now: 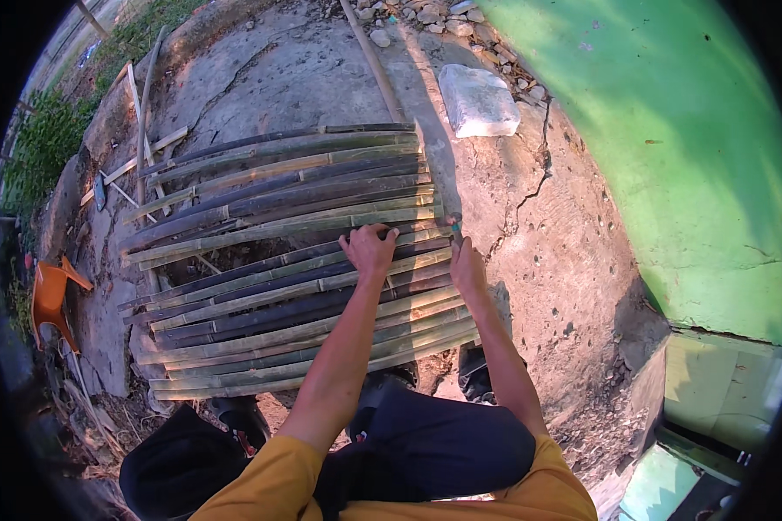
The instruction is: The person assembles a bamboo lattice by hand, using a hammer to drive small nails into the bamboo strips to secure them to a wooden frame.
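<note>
1. Outdoors, a person in a yellow shirt crouches over a panel of split bamboo slats [287, 260] lying flat on cracked concrete ground [565, 260].
2. Left hand [369, 250] rests on the slats near the panel's right end, fingers spread and pressing down.
3. Right hand [466, 265] sits at the panel's right edge, closed around a small tool [453, 224] (possibly a hammer or knife handle; the view is too small to tell) whose tip shows just above the fist.
4. Both forearms come in from the lower edge, above dark trousers and shoes.
5. A pale stone block [478, 100] lies beyond the panel, near a green wall [695, 156].
6. Loose sticks [143, 148] lie at the panel's far left, and an orange plastic chair [52, 295] sits well apart on the left.
</note>
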Demonstrator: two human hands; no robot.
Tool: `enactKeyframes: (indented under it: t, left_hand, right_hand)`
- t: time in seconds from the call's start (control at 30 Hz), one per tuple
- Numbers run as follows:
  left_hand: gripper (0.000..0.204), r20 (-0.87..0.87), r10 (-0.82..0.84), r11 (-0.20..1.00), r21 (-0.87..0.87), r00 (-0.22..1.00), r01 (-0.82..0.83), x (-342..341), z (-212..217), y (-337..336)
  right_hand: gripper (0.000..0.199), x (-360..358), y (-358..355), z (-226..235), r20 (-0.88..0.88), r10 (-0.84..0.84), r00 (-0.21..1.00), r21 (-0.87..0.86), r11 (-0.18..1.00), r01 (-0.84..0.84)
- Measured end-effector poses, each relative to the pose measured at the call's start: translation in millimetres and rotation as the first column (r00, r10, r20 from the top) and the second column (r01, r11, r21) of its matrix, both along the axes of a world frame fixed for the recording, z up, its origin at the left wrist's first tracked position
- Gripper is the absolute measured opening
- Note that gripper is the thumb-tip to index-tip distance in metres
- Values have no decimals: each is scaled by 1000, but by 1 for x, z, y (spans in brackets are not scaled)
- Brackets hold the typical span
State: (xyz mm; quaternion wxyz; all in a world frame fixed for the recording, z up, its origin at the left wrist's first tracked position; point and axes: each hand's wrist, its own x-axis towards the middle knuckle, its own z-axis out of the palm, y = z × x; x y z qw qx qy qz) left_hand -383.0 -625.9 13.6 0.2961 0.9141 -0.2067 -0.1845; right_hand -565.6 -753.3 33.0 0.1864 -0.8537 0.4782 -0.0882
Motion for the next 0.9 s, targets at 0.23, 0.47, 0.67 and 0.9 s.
enactKeyframes:
  t: [0.23,0.47,0.67,0.9]
  left_hand:
    - [26,142,6,994,-108,990,10,7,-22,29]
    - [36,356,-427,828,-215,831,517,32,-2,104]
    - [14,217,-923,374,304,318,876,168,71,215]
    - [16,256,-584,801,338,770,495,336,188,421]
  right_hand:
    - [33,23,14,-12,-222,93,971,102,992,-72]
    - [33,6,-2,-20,-153,160,975,66,986,-151]
    - [36,3,-17,-22,-147,195,970,129,976,-177]
    - [39,-10,-2,7,-135,179,975,90,982,-168]
